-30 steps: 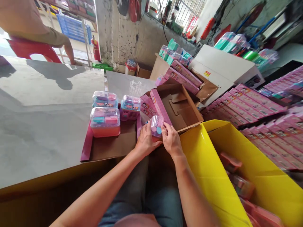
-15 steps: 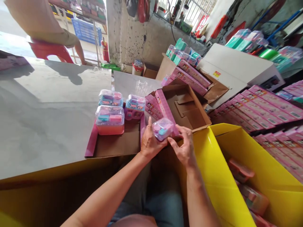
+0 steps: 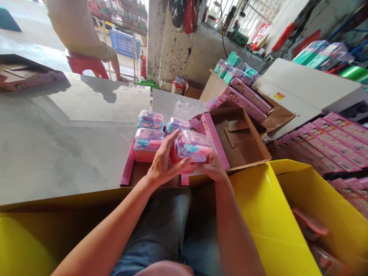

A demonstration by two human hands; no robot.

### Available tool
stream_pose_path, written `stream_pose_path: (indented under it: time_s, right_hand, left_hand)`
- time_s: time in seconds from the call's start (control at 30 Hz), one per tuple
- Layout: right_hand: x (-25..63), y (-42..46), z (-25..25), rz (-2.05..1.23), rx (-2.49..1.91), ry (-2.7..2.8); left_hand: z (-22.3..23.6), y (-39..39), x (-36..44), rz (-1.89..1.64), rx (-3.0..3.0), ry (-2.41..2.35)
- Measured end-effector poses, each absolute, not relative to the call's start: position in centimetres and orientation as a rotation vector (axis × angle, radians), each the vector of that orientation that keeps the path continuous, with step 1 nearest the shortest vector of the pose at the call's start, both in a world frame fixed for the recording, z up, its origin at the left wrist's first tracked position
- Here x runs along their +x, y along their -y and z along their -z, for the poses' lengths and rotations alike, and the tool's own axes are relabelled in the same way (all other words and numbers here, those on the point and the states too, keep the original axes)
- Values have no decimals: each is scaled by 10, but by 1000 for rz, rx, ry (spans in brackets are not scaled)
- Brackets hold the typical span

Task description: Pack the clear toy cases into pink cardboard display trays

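Note:
Both my hands grip a clear-lidded pink toy case just above the table's near edge. My left hand wraps its left side with fingers curled over the lid; my right hand supports it from below on the right. Under it lies a flattened pink-edged cardboard tray. On that tray stand three similar cases: an orange-bottomed case, a blue case behind it, and another case to the right. An open pink-and-brown box sits just right of my hands.
A yellow carton with more pink cases stands at my right. Stacks of pink boxes fill the right side. Another person's arm rests on the grey table at the far edge, by a red stool.
My hands have lifted the pink case and carried it left, toward the cases on the tray. The right hand now holds it from underneath. The camera view has shifted right and down.

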State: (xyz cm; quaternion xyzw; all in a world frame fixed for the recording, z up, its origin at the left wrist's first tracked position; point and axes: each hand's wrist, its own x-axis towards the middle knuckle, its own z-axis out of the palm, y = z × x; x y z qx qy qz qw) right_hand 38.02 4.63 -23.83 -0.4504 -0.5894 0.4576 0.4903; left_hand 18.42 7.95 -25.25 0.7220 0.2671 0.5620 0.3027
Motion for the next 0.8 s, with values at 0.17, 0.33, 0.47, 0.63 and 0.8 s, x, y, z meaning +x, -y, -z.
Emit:
stream_pose_path:
  time_s: [0.17,0.33,0.47,0.63,0.8]
  right_hand:
    - [384,-72,282,-959,-1127,1312]
    - [387,-84,309,-890,-1180,1260]
    - [387,-90,311,-941,-1184,1327]
    - [393,-92,308,-877,-1148,1390]
    - [400,-91,276,-429,-1290,1608]
  left_hand:
    - [218,-114,164,-1408,2266,-688]
    - [212,-147,150,-953,2618,-836]
    - [225,-161,145,-610,2715,-936]
    - [235,-160,147,-490,2759,-1038]
    - [236,-161,149,-400,2828,-1028]
